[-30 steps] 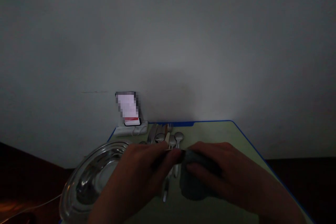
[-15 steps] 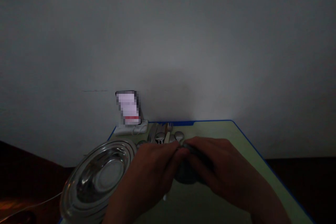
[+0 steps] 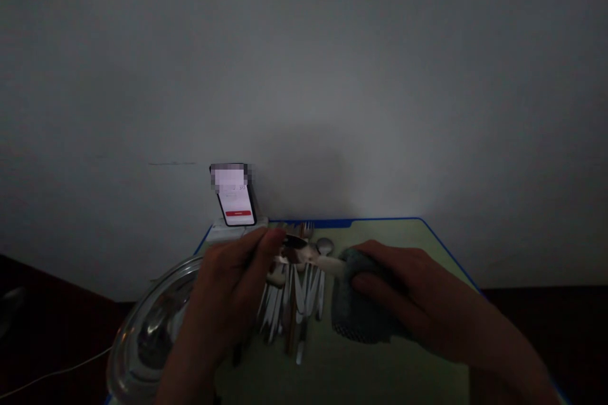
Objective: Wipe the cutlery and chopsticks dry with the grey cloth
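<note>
My left hand (image 3: 232, 278) is closed around one end of a shiny metal spoon (image 3: 329, 264), held level above the table and blurred by motion. Its other end runs into a grey-green cloth (image 3: 356, 310), which my right hand (image 3: 408, 285) grips, thumb on the near side. The cloth hangs below my right fingers and hides that end of the spoon. Beneath and between my hands lies a spread of cutlery (image 3: 299, 304), with several handles pointing toward me. A fork (image 3: 308, 228) and another spoon (image 3: 325, 245) show their heads at the far side.
A large shiny metal basin (image 3: 154, 335) sits at the table's left, partly behind my left forearm. At the back left, a phone (image 3: 237, 202) leans upright on a white block (image 3: 225, 232). The pale green table (image 3: 403, 234) has a blue edge and meets a grey wall (image 3: 380, 107).
My hands have drawn apart, the left one moving left. The spoon now shows between them, and more of the cloth and the cutlery below is visible.
</note>
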### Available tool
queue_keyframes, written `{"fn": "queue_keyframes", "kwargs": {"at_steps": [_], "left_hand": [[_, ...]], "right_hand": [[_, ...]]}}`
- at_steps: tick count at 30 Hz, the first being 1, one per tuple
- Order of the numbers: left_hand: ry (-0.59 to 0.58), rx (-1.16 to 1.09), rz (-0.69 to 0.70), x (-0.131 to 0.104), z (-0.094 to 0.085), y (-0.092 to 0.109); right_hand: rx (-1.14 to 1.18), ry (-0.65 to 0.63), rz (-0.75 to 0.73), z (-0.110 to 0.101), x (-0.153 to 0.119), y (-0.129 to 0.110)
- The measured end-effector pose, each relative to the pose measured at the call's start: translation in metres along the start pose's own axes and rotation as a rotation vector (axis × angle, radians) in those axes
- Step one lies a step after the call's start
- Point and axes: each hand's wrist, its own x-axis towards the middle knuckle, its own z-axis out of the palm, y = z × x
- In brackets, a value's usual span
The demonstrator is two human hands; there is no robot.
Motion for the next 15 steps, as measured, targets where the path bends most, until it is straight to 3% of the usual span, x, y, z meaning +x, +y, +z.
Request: {"fn": "queue_keyframes", "kwargs": {"at_steps": [4, 15], "left_hand": [[0.009, 0.000, -0.071, 0.0024, -0.0002, -0.0067], [-0.085, -0.047, -0.040, 0.0029, 0.0001, -0.0042]], "right_hand": [[-0.030, 0.027, -0.010, -0.0057, -0.0066, 0.0066], [-0.109, 0.207, -0.083, -0.0081, -0.0063, 0.0090]]}}
